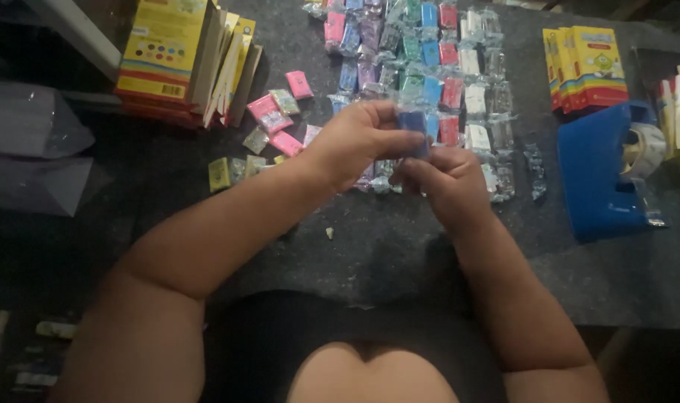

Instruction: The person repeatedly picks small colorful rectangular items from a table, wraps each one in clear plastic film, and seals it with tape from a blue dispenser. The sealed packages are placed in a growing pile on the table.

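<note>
Pinching a small blue wrapped block (413, 133) between the fingers of my left hand (353, 142) and right hand (443, 183), I hold it just above rows of coloured wrapped blocks (429, 67) on the dark table (370, 239).

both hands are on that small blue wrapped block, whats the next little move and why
Probably set the small blue plastic-wrapped block down in the blue column of the sorted rows just ahead. Both the left hand and right hand pinch it above the dark mat, and the rows run by colour.
</note>
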